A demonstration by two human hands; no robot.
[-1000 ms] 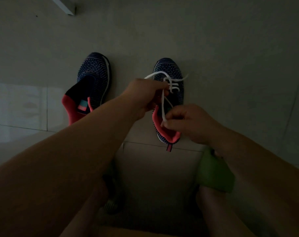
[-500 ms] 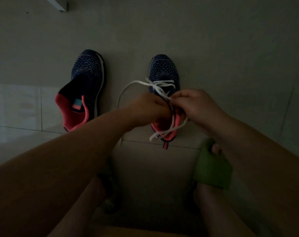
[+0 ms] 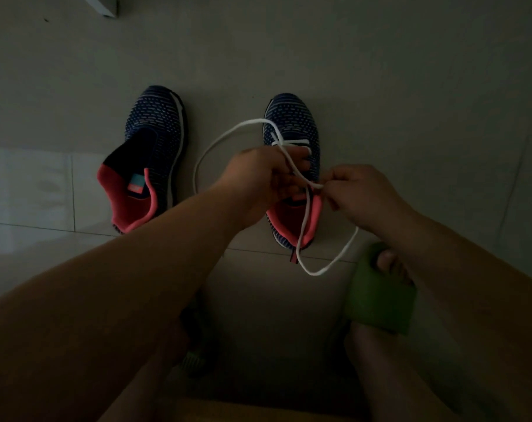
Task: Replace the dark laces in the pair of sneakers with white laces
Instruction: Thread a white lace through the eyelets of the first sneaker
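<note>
The white lace is pinched by the right hand and gripped by the left hand, seemingly for threading the right sneaker.

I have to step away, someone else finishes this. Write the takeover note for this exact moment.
Left hand: over the right sneaker, fingers curled at the white lace; exact grip unclear in the dim light.
Right hand: pinches the lace beside the shoe's collar.
Both sneakers stand on the floor, toes pointing away.
Done: the right sneaker has white lace across its front eyelets; one slack loop lies to its left, another trails toward the green slipper.
Left: finish lacing this shoe. The left sneaker shows no lace at all and needs a white one.
</note>
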